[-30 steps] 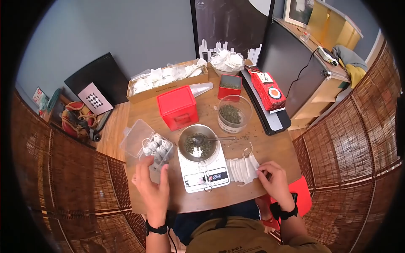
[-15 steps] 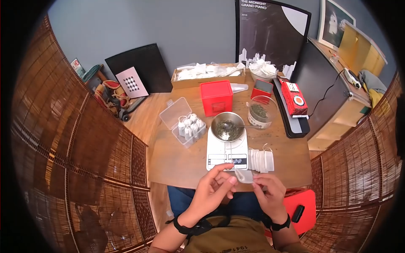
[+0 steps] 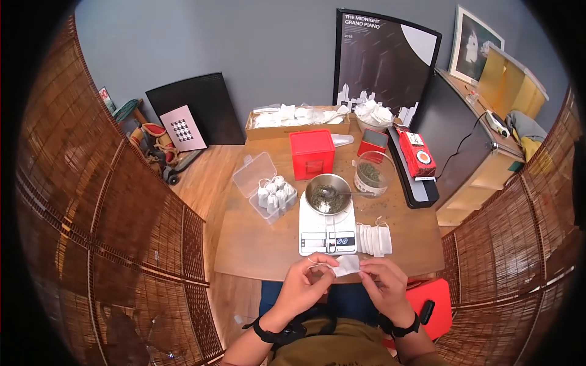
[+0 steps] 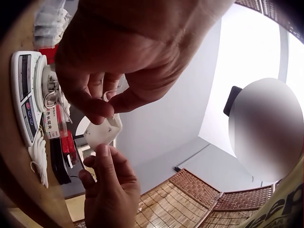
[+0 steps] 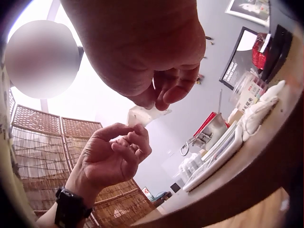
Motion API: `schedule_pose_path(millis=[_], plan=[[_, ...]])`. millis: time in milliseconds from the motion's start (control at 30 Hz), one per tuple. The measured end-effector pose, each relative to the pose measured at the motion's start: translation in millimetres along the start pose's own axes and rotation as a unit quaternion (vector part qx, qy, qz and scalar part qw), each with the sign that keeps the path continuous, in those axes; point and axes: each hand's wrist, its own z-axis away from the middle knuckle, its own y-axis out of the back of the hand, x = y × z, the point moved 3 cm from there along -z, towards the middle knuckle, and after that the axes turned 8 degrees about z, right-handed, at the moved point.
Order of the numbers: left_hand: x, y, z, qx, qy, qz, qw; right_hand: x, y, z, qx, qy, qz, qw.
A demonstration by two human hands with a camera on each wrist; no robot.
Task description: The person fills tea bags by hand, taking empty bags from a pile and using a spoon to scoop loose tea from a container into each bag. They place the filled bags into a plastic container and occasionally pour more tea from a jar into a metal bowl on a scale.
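An empty-looking white drawstring tea bag is held between both hands at the table's front edge. My left hand pinches one end, where a loop of string shows by the fingers. The opposite edge is pinched by the thumb and fingertips of my right hand. Up close in the left wrist view, the bag is flat, with a few dark specks on it. Just beyond the hands, a row of flat tea bags lies beside the white kitchen scale. On the scale sits a metal bowl of dried leaves with a spoon.
To the left, an open clear plastic box contains several filled bags. Behind the scale stand a red canister, a clear tub of leaves and a small red tin. A cardboard box of white bags lies at the back.
A tea bag has come from the row on the right to the front edge. My left hand moved from beside the plastic box to the bag and now pinches it too.
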Motion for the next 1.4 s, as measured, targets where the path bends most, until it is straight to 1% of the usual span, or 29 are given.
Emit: schedule_pose_path(millis=[67,100,133,200,267,300,333,367,400,433,467,533,567,633,733,800,867,900,967,1000,1067,1100,1167,1200,1233,1300,1333,1400], plan=[[1.8,5.7,-9.2,0.025,-0.017,-0.023,0.999,0.4,-0.3,-10.8,0.006,0.004,0.013,1.000],[5.0,6.4,-14.4,0.021,-0.015,-0.019,0.999,-0.2,0.0,-17.8,0.005,0.017,0.028,0.999],[10.6,6.9,-19.3,0.025,-0.016,-0.001,1.000,-0.8,-0.1,-24.4,0.004,0.028,0.042,0.999],[17.4,7.8,-31.8,0.024,-0.013,0.020,0.999,0.6,-1.6,-38.6,0.006,0.021,0.043,0.999],[24.5,10.4,-47.1,0.044,-0.071,0.062,0.995,4.8,-3.7,-51.1,0.012,0.012,0.043,0.999],[24.4,14.4,-55.9,0.036,-0.068,0.064,0.995,9.8,-4.4,-57.0,0.019,-0.016,0.033,0.999],[24.5,23.0,-65.1,0.045,-0.082,0.092,0.991,15.8,-4.5,-62.0,0.027,-0.045,0.022,0.998],[24.6,28.3,-74.1,0.054,-0.094,0.119,0.987,23.9,-5.1,-65.7,0.031,-0.049,0.029,0.998],[29.9,29.2,-83.5,0.085,-0.112,0.130,0.981,38.0,-6.4,-67.4,0.034,-0.094,0.007,0.995],[29.4,32.2,-93.9,0.079,-0.106,0.132,0.982,52.9,-7.4,-68.0,0.038,-0.139,-0.015,0.989],[29.0,39.7,-103.8,0.098,-0.118,0.152,0.976,68.0,-7.6,-69.0,0.041,-0.145,-0.010,0.989],[32.8,45.9,-123.0,0.128,-0.137,0.174,0.967,99.5,-6.9,-71.2,0.049,-0.246,-0.056,0.966],[32.8,46.9,-132.2,0.124,-0.132,0.175,0.968,104.5,-4.2,-80.1,0.052,-0.251,-0.053,0.965],[32.5,52.1,-146.9,0.148,-0.149,0.197,0.958,113.3,3.0,-107.3,0.042,-0.219,0.071,0.972],[29.1,56.6,-162.0,0.158,-0.147,0.209,0.954,138.6,-1.5,-132.0,0.033,-0.195,0.108,0.974],[23.8,60.6,-169.7,0.163,-0.150,0.221,0.950,152.0,-7.3,-136.3,0.028,-0.182,0.132,0.974],[17.1,64.3,-173.2,0.164,-0.160,0.214,0.950,162.9,-12.7,-137.4,-0.024,-0.175,0.172,0.969],[16.4,65.2,-174.6,0.164,-0.161,0.216,0.949,165.9,-11.7,-138.5,-0.025,-0.173,0.174,0.969],[15.5,66.4,-175.1,0.168,-0.169,0.184,0.954,174.5,-10.6,-138.9,-0.048,-0.231,0.111,0.965],[14.1,67.8,-174.5,0.173,-0.174,0.187,0.951,177.3,-12.0,-138.1,-0.054,-0.225,0.111,0.966],[12.3,70.9,-173.6,0.178,-0.197,0.152,0.952,176.2,-8.2,-136.6,0.039,-0.129,0.232,0.963],[11.9,70.9,-173.3,0.183,-0.199,0.153,0.951,172.3,-2.2,-139.8,0.035,-0.125,0.231,0.964],[13.3,69.5,-173.1,0.196,-0.214,0.094,0.952,146.5,21.5,-147.9,0.112,-0.074,0.256,0.957],[10.8,70.7,-173.6,0.197,-0.216,0.094,0.952,137.9,24.4,-151.8,0.099,-0.049,0.237,0.965],[6.7,73.6,-175.1,0.196,-0.215,0.086,0.953,133.2,27.2,-155.6,0.099,-0.047,0.237,0.965],[2.5,78.4,-175.5,0.192,-0.216,0.079,0.954,121.4,31.8,-162.4,0.106,0.018,0.275,0.955],[1.2,79.6,-175.1,0.193,-0.212,0.072,0.955,117.2,35.1,-165.6,0.108,0.021,0.278,0.954],[2.2,77.5,-175.1,0.196,-0.212,0.068,0.955,108.5,37.6,-171.6,0.107,0.054,0.300,0.947]])
